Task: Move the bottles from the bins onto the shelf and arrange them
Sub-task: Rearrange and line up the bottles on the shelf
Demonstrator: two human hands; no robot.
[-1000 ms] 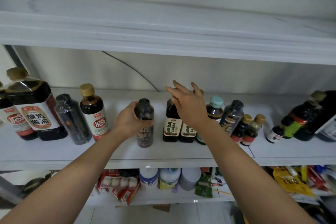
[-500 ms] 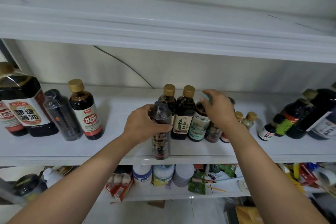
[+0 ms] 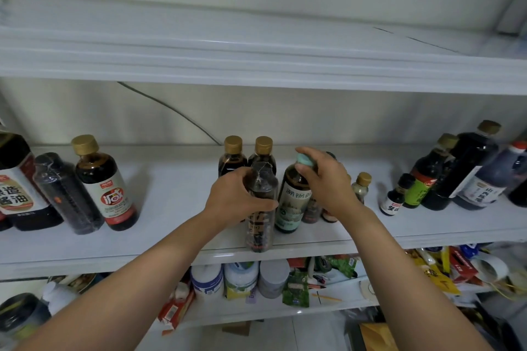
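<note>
Status, big to small:
- shelf [image 3: 171, 208]: middle tier already carries a lot of stock. Bins not in view, so can't tell how many bottles are left to bring up
- big soy jug [image 3: 20, 188]: far left, upright, cut by the frame. Film-wrapped dark bottle [image 3: 62, 194] and red-label bottle [image 3: 105, 188] stand close beside it in a row; these look placed
- right group [image 3: 456, 174]: tall dark bottles bunched and leaning (may be lens). My read: needs straightening
- pair of gold-cap bottles [image 3: 232, 161]: centre back, side by side, upright
- wrapped bottle [image 3: 261, 225]: centre front, base at the shelf's front lip, seems to rest on it. Long axis vertical, cap up. left hand [image 3: 231, 202] clamped round its upper body, thumb across the front
- green-label bottle [image 3: 292, 202]: just beside the wrapped one on its right, upright, long axis vertical, label facing me. right hand [image 3: 328, 182] has fingers curled over the teal cap [image 3: 303, 161], gripping it
- small bottles [image 3: 360, 186] behind the right wrist, and one with a white label [image 3: 395, 199] further right, all upright

Judgement: transfer partly done, arranging in hand; the wrapped bottle sits too near the edge and wants pushing back
</note>
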